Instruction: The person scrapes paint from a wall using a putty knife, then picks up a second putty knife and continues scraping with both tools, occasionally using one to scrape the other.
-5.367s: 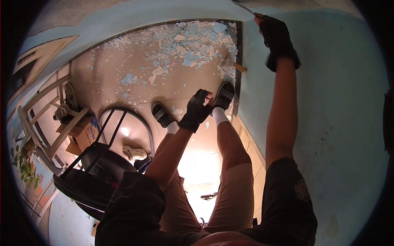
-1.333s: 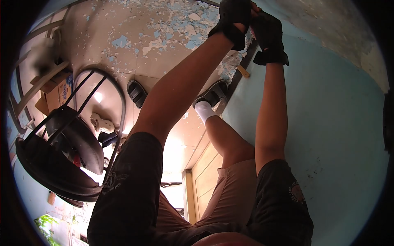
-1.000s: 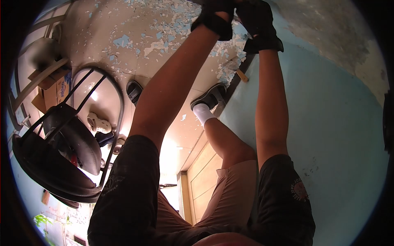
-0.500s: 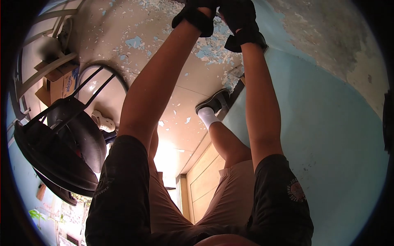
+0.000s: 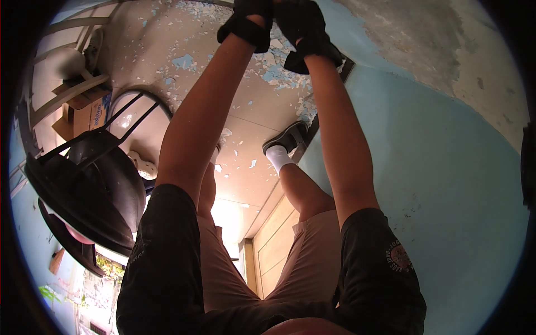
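Both my hands wear black gloves with wide wrist straps and reach forward to the top edge of the head view. My left hand [image 5: 247, 23] and my right hand [image 5: 301, 27] are close together there. Their fingers lie beyond the frame or are lost in the dark gloves, so I cannot make out their grip or anything held. The light blue wall [image 5: 424, 151] is nearest to my right arm, with a bare grey patch [image 5: 407, 33] where paint is gone. Blue and white paint flakes [image 5: 279, 72] are scattered over the tiled floor below my hands.
A black chair [image 5: 106, 190] stands at the left, beside a pale clog [image 5: 144, 166]. Behind it are a cardboard box [image 5: 90, 117] and metal rails [image 5: 70, 100]. My shoe [image 5: 287, 138] is on the floor close to the wall's dark base strip [image 5: 308, 137].
My two hands have shifted a little to the left, staying close together. The view has moved slightly, and part of my other foot now shows beside my left forearm.
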Action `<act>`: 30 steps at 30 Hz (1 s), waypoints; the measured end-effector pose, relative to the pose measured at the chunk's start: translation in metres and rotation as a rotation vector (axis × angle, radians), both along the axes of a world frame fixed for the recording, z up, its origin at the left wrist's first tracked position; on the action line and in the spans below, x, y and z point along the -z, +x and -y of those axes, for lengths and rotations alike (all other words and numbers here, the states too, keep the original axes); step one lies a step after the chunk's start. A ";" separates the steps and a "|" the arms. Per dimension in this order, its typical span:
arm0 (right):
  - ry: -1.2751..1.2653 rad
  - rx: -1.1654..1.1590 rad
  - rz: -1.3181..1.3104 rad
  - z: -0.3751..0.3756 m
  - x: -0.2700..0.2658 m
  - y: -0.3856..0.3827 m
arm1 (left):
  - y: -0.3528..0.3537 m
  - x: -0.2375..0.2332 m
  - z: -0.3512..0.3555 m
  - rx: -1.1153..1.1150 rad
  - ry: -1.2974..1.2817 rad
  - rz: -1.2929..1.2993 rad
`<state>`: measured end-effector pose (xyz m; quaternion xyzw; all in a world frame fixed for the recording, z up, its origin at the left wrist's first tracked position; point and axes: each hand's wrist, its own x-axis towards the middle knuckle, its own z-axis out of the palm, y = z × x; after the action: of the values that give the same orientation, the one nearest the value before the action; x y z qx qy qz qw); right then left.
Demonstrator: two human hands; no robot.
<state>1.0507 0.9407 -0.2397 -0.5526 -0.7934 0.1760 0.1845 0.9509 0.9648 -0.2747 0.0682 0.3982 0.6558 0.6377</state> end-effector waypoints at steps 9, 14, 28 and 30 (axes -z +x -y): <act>0.145 0.203 -0.293 0.020 -0.004 -0.027 | -0.015 -0.019 0.004 0.066 -0.035 -0.131; -0.034 -0.076 0.207 0.008 0.021 -0.025 | -0.026 -0.003 0.005 0.076 -0.011 -0.395; -0.631 0.296 -0.469 0.133 -0.023 0.011 | -0.005 -0.032 0.117 0.441 -0.311 -0.610; -0.284 0.035 -0.093 0.143 -0.035 0.027 | 0.012 -0.035 0.126 0.352 -0.226 -0.338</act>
<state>1.0778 0.7976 -0.2043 -0.5783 -0.7414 0.3085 0.1441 0.9630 0.8391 -0.2398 0.1731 0.5517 0.4653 0.6702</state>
